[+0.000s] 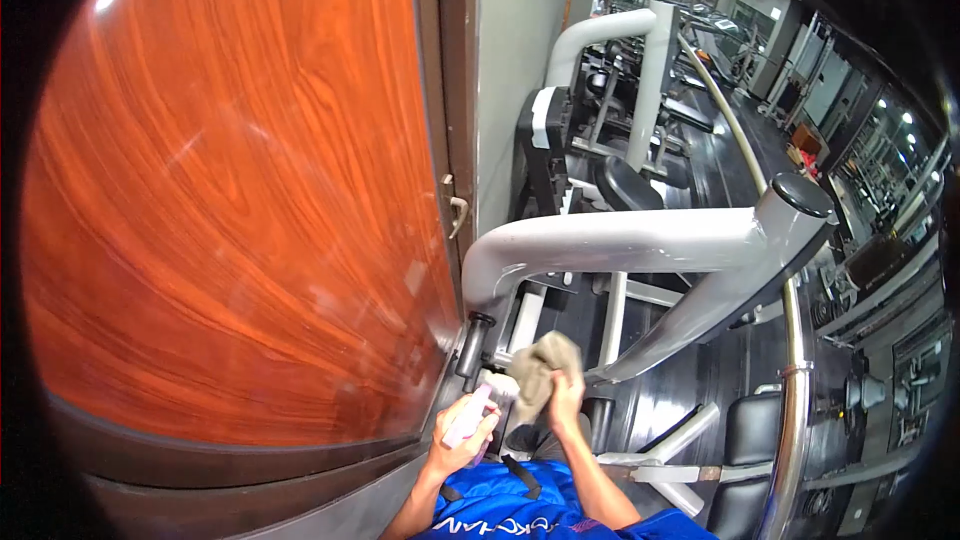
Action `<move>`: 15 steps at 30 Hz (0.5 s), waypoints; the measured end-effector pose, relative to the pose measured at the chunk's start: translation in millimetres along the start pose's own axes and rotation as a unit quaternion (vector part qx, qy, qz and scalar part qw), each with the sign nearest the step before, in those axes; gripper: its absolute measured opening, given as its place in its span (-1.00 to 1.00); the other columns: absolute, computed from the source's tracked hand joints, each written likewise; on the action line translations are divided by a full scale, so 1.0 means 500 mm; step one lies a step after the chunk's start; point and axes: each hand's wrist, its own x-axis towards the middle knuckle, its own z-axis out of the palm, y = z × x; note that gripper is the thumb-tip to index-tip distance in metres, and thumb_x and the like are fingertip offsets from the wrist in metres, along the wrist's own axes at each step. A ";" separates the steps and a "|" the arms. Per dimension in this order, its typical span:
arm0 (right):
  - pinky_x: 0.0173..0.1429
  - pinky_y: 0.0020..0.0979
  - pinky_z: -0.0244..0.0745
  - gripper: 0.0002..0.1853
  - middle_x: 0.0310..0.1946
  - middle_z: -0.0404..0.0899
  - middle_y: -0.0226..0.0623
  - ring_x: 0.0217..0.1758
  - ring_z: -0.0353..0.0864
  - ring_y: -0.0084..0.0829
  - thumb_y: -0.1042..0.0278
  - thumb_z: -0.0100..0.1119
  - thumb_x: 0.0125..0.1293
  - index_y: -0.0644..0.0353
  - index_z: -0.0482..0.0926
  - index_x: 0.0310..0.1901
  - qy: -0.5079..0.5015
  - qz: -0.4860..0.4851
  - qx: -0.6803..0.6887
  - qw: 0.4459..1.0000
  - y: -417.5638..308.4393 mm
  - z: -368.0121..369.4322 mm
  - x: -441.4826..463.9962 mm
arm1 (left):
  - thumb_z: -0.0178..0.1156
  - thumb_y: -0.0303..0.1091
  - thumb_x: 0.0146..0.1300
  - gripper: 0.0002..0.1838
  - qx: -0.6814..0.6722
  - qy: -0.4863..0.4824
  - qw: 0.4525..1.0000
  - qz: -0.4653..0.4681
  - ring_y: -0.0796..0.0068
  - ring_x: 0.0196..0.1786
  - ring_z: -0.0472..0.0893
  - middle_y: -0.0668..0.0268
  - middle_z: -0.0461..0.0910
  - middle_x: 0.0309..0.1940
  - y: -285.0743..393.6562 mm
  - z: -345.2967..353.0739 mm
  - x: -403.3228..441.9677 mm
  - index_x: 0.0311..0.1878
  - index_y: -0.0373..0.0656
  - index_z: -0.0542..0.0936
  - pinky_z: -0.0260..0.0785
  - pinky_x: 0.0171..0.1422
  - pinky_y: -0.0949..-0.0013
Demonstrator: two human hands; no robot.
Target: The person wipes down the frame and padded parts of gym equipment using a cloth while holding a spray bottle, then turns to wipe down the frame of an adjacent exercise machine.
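Gym floor (745,345), dark and crowded with machines, runs off to the far right, while a tall wood-grain door (240,190) takes up the left. Across the middle, a thick grey frame (620,240) bends over and ends on the right in a black cap (800,195). Beyond it a shiny rail (797,410) runs from near to far, with black pads (752,430) just left of its near part. Blue clothing (485,495) shows at the near edge.

The person's right hand (568,402) grips a crumpled beige cloth (540,370) in front of the body; whether the cloth touches the frame behind it, I cannot tell. Just left, the left hand (455,440) is wrapped around a small pale bottle (466,425), whose top points away, toward the cloth.

Loose or wet fingers could let the bottle slip to the floor. A wide swing to the left might knock its top on the dark peg (480,320), and the loose end of the cloth could catch there too.

Door and peg look tight on the left, and the frame's bars close in ahead. More open room lies to the right, up to the pads and rail.
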 end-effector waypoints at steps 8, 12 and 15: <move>0.48 -0.12 0.11 -0.49 0.33 0.30 0.05 0.42 0.28 -0.14 0.56 -0.06 0.28 0.46 0.29 0.29 0.374 -0.453 -0.091 0.804 -0.408 -0.148 0.119 | 0.28 -0.46 0.27 -0.84 -0.026 -0.038 0.999 -0.013 0.67 -0.47 0.60 0.34 0.66 -0.37 0.004 0.022 0.005 -0.10 -0.25 0.60 0.45 -0.37 0.54; 0.56 -0.10 -0.07 -0.40 0.36 0.34 -0.06 0.51 0.17 -0.09 0.75 -0.05 0.09 0.29 0.44 0.25 0.320 -0.537 -0.207 0.753 -0.515 -0.151 0.216 | 0.25 -0.51 0.27 -0.73 0.008 -0.080 0.997 -0.005 0.58 -0.44 0.60 0.20 0.64 -0.26 -0.002 0.008 0.003 0.00 -0.35 0.51 0.47 -0.31 0.48; 0.62 -0.02 -0.26 -0.45 0.37 0.34 -0.06 0.56 0.04 0.02 0.71 -0.06 0.15 0.17 0.48 0.22 0.332 -0.550 -0.280 0.713 -0.519 -0.084 0.233 | 0.25 -0.52 0.26 -0.74 0.005 -0.058 0.998 -0.012 0.58 -0.44 0.60 0.21 0.64 -0.27 0.007 0.003 0.000 0.00 -0.34 0.52 0.47 -0.31 0.48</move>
